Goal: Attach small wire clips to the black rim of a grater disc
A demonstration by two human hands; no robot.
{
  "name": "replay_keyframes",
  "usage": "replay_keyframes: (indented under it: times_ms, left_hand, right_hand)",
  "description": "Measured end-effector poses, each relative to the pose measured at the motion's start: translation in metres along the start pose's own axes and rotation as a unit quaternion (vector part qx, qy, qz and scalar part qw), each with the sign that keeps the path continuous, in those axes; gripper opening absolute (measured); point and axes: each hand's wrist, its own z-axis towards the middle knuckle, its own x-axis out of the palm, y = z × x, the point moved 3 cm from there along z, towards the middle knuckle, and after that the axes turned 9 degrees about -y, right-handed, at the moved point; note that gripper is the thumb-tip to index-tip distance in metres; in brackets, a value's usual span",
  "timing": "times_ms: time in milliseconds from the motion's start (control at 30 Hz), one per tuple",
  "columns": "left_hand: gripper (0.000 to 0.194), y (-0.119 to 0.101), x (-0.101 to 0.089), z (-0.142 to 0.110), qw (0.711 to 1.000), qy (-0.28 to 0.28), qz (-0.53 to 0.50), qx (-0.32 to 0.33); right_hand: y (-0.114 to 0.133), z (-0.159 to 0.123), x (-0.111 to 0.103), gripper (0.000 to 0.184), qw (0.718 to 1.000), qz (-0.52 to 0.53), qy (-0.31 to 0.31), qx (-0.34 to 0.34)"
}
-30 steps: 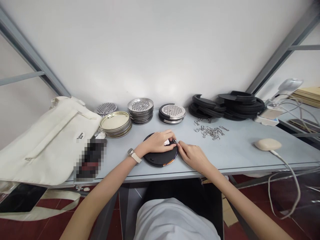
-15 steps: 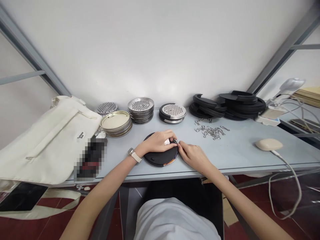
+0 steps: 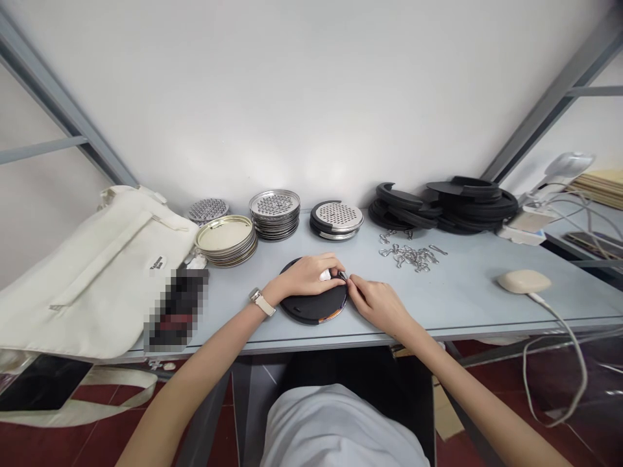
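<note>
A round black disc [image 3: 311, 306] lies flat on the grey table [image 3: 462, 292] in front of me. My left hand [image 3: 306, 275] rests on top of it, fingers curled and pressing near its right edge, with a watch on the wrist. My right hand [image 3: 377, 301] is at the disc's right rim, fingertips pinched together against a small dark part there. What the pinch holds is too small to make out.
Stacks of perforated metal discs [image 3: 275, 211], gold-rimmed lids [image 3: 226, 240] and a black-rimmed perforated disc [image 3: 337, 219] line the back. Black rings [image 3: 442, 204] pile at the right, with loose metal hooks [image 3: 411, 254] before them. A cream bag [image 3: 92, 272] lies left, a mouse [image 3: 523, 281] right.
</note>
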Motion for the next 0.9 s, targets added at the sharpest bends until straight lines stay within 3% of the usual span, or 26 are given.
replay_keyframes:
  times_ms: [467,900]
  left_hand:
    - [0.024,-0.0001,0.0000,0.0003,1.000,0.011,0.006,-0.003]
    - [0.026,0.0000,0.0036,-0.0011,0.998,0.007,0.066,0.022]
  right_hand:
    - [-0.0052,0.0014,-0.0017,0.038,0.996,0.081,0.007,0.034]
    - [0.0014,-0.0005,-0.0003,0.035,1.000,0.015,0.005,-0.004]
